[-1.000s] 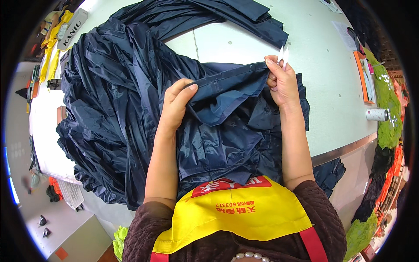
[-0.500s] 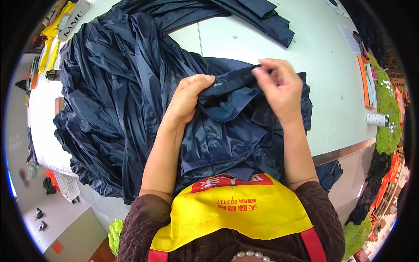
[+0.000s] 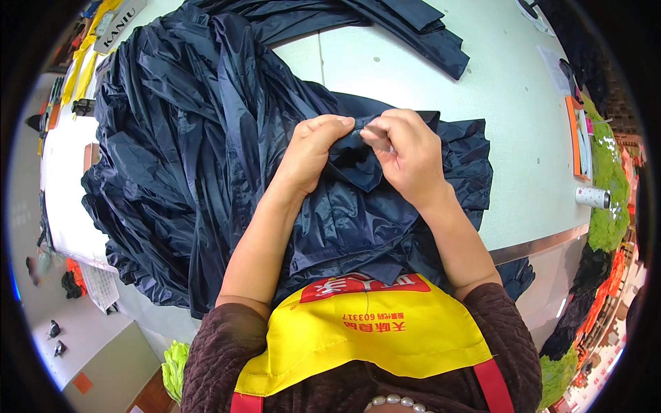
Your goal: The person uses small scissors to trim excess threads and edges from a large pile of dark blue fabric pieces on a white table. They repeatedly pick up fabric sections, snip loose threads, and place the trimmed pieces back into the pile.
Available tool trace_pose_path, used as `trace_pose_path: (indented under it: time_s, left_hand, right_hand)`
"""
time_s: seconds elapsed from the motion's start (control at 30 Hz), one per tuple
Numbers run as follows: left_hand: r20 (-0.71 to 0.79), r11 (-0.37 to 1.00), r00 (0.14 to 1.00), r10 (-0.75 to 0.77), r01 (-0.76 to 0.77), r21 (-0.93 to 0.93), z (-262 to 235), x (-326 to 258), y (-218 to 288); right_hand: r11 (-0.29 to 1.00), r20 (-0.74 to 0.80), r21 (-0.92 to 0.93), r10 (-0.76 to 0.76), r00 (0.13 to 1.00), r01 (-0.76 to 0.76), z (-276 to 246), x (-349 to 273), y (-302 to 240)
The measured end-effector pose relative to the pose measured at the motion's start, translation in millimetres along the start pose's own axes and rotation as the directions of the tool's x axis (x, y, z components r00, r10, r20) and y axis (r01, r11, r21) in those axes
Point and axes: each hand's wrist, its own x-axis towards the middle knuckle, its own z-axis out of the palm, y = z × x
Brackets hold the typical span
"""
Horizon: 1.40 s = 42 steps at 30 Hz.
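Left hand (image 3: 311, 155) pinching edge of navy fabric (image 3: 186, 151), bulk beneath and leftward; right hand (image 3: 410, 157) alongside, grip unclear.

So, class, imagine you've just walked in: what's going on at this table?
A person in a yellow apron is handling dark blue cloth at a pale table. The left hand pinches an edge of it; the right hand is close beside, fingers curled, though its exact hold is unclear. A large crumpled heap of the cloth lies to the left.
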Motion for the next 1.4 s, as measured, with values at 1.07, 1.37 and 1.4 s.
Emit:
trace_pose_path:
  time_s: [1.07,1.37,1.4]
  left_hand:
    - [0.076,0.97,0.987,-0.138,0.151,-0.189,-1.4,-0.2,0.2]
    - [0.068,0.967,0.988,-0.136,0.148,-0.209,0.6,-1.8,0.9]
    - [0.085,0.967,0.986,-0.146,0.16,-0.197,0.3,-2.4,0.0]
  right_hand:
    - [0.972,0.351,-0.178,-0.082,0.933,0.152,-34.0,5.9,18.3]
    - [0.983,0.403,0.029,-0.177,0.898,0.181,-39.2,9.0,25.6]
    - [0.98,0.405,0.135,-0.189,0.895,0.147,-40.7,9.6,26.5]
